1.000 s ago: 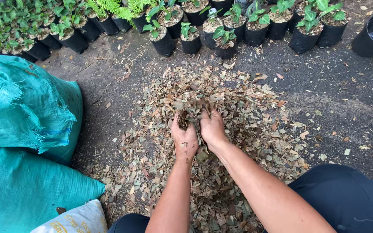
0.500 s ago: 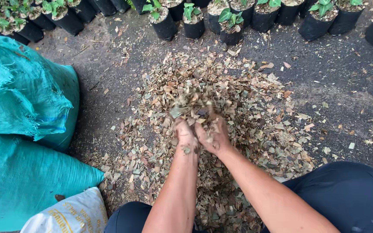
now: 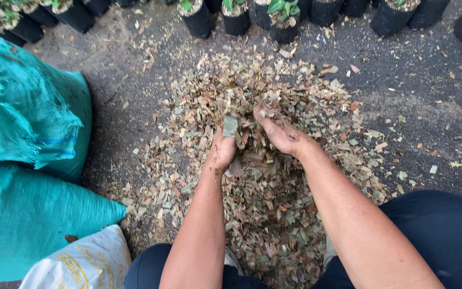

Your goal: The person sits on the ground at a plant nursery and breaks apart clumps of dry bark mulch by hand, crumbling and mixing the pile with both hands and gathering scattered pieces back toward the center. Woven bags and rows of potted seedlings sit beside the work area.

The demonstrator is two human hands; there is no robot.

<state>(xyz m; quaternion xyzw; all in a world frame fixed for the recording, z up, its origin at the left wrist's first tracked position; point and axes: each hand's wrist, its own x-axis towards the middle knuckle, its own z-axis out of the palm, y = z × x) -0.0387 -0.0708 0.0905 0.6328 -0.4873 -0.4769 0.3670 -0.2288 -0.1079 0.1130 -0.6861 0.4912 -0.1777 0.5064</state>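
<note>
A wide pile of dry, crumbled leaves [image 3: 274, 96] covers the dark ground in front of me. My left hand [image 3: 221, 150] and my right hand [image 3: 280, 131] are cupped together above the middle of the pile. Between them they hold a clump of the dry leaves [image 3: 244, 131], lifted a little off the heap. Bits of leaf stick out between the fingers and some hang below the hands. Both forearms reach in from the bottom of the view, between my knees in dark trousers.
Two teal woven sacks [image 3: 22, 123] lie at the left, with a white printed sack [image 3: 76, 265] below them. A row of black nursery pots [image 3: 284, 21] with small green plants runs along the top edge. Bare dark ground [image 3: 429, 91] lies right of the pile.
My hands went from lying flat in the pile to closing together and lifting a clump of leaves. The camera has tilted closer to the heap.
</note>
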